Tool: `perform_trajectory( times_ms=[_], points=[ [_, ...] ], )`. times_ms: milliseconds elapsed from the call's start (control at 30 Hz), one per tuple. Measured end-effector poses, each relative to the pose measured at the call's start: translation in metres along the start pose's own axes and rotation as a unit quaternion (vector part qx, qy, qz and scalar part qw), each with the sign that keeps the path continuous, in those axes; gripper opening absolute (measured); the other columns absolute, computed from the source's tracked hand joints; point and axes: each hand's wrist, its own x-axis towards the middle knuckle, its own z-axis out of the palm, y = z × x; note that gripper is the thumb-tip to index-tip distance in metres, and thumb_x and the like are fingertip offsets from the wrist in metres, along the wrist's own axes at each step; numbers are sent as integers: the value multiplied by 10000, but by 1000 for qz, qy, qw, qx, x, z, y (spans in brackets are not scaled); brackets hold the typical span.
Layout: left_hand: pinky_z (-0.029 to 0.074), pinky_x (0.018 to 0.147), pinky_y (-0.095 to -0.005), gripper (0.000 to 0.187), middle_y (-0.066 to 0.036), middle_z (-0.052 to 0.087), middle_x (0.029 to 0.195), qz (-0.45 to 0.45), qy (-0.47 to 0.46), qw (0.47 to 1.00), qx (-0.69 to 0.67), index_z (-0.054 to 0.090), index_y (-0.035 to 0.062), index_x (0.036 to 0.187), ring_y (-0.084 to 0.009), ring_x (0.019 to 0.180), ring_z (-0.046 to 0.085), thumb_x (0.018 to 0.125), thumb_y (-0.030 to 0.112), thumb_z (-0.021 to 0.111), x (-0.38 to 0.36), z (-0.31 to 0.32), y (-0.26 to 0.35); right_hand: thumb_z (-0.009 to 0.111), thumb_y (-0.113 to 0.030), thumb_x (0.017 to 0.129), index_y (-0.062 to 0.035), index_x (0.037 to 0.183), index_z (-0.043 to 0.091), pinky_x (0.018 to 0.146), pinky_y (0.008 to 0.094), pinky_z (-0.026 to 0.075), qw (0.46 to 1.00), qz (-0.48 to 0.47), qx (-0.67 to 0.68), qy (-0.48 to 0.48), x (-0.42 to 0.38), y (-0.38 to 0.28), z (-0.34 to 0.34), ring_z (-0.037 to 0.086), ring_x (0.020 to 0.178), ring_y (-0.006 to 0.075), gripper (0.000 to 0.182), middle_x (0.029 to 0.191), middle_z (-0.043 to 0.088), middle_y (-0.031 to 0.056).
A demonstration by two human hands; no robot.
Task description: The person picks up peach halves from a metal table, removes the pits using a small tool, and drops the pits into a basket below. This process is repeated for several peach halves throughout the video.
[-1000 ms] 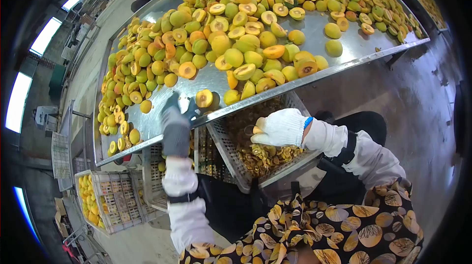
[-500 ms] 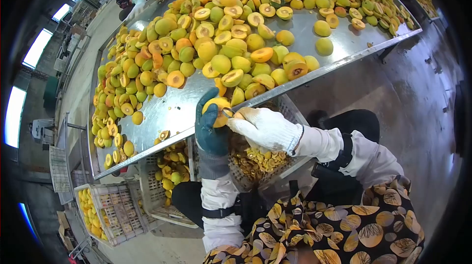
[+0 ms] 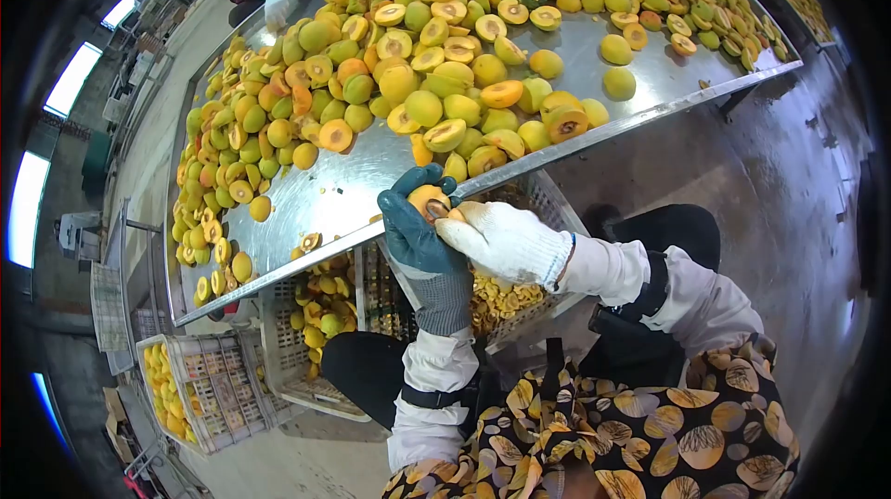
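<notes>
My left hand, in a dark green glove, holds a halved yellow fruit just past the front edge of the metal table, its cut face toward my right hand. My right hand, in a white knit glove, is closed around a small tool, of which only a curved metal tip shows at the fruit's centre. Whole and halved yellow-green fruits are heaped on the table above my hands.
Under the table edge stand a crate of small cut pieces and a crate of fruit halves. Another fruit-filled crate is at the lower left. Across the table, a co-worker's white-gloved hand is near the far edge.
My left hand has shifted slightly right and turned the fruit, with its fingers wrapped further round it. The co-worker's gloved hand has moved right.
</notes>
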Motion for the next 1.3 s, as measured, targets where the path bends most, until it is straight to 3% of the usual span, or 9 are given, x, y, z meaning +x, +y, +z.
perform_trajectory(
  times_ms=[133, 267, 467, 567, 733, 867, 967, 1100, 1300],
  points=[
    [508, 854, -321, 610, -118, 648, 1083, 15, -40, 999, 17, 582, -6, 1136, -188, 921, 630, 1069, 526, 291, 1, -6, 2, 429, -516, 1003, -38, 843, 569, 383, 310, 378, 869, 228, 371, -234, -1, -13, -27, 477, 407, 166, 523, 568, 504, 50],
    [508, 852, -321, 575, -123, 642, 1104, 28, -55, 998, 14, 567, -7, 1153, -199, 939, 633, 1071, 506, 318, 2, -7, 2, 413, -491, 1022, -22, 869, 543, 375, 290, 389, 932, 177, 248, -196, 0, -20, -25, 493, 385, 161, 510, 528, 509, 52],
    [516, 835, -323, 560, -139, 632, 1124, 36, -74, 996, 21, 549, -14, 1175, -208, 932, 632, 1080, 483, 308, 4, -7, -5, 415, -474, 1024, -30, 887, 556, 407, 300, 418, 860, 224, 376, -264, 2, -3, -27, 518, 411, 168, 486, 546, 521, 55],
    [521, 818, -318, 578, -138, 648, 1063, -15, -64, 997, -29, 578, -15, 1129, -207, 893, 637, 1082, 484, 291, 5, -5, -9, 429, -515, 1022, -37, 890, 557, 378, 300, 400, 958, 112, 192, -183, 3, -3, -22, 497, 388, 172, 512, 541, 515, 50],
    [564, 731, -325, 628, -136, 697, 924, -67, -186, 980, -30, 629, -15, 1090, -215, 778, 676, 1051, 547, 351, 16, -16, 3, 558, -549, 972, -101, 839, 565, 315, 249, 288, 624, 250, 645, -363, 1, 20, -26, 391, 346, 90, 467, 520, 438, -44],
    [577, 729, -336, 606, -165, 706, 923, -202, -142, 967, -58, 635, -10, 1050, -244, 805, 689, 1041, 541, 384, 37, -44, -4, 493, -581, 978, -106, 781, 560, 336, 264, 323, 825, 254, 335, -378, 10, 2, -37, 435, 386, 79, 519, 544, 489, -17],
    [577, 639, -326, 547, -123, 691, 810, -113, -21, 991, 64, 641, 19, 1052, -233, 681, 672, 1046, 513, 407, 50, -95, 24, 484, -607, 945, -77, 885, 686, 574, 430, 527, 961, -77, 24, -265, 2, 24, -21, 685, 644, 304, 570, 743, 690, 172],
    [529, 837, -477, 407, -272, 689, 973, -52, -44, 645, 762, 694, 9, 1070, -407, 878, 674, 976, 369, 529, 81, -210, 62, 556, -545, 905, -81, 859, 699, 626, 474, 545, 937, 10, -251, -242, -8, 32, -23, 685, 694, 370, 487, 702, 676, 171],
    [515, 895, -476, 592, -267, 668, 1098, 80, -23, 699, 711, 576, 13, 1289, -421, 1056, 638, 913, 469, 618, 177, -120, 12, 567, -531, 888, -93, 888, 716, 603, 493, 535, 920, -8, -284, -272, -13, 28, -6, 701, 728, 356, 462, 755, 704, 147]
  ],
)
